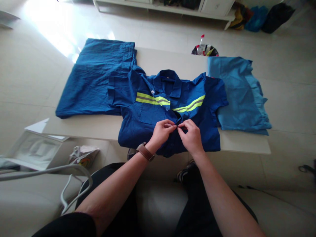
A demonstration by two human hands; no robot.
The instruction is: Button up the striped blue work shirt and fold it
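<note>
**Pinching the placket of a blue work shirt at a low table**

Both hands meet at the front of a short-sleeved blue work shirt [148, 113], which lies flat with its collar pointing away from the person on a low white table [243, 144]. The left hand [161, 134], with a brown leather-strapped watch [145, 151] on its wrist, and the right hand [191, 137] are each closed in a pinch, gripping the shirt's front opening with their fingertips [176, 126] almost touching. Two yellow-green reflective stripes [153, 99] cross the chest above the hands, and the shirt's hem runs past the table's near edge. A folded dark blue garment [93, 79] lies on the table's left side, just touching the shirt's sleeve, while a folded lighter blue cloth [243, 95] lies at its right end. A plastic bag [204, 50] holding a red-capped bottle sits at the far edge. Beyond the table stands a low white cabinet [217, 8], with bags [256, 19] to its right. A white box [34, 149] stands off the table's left corner.
</note>
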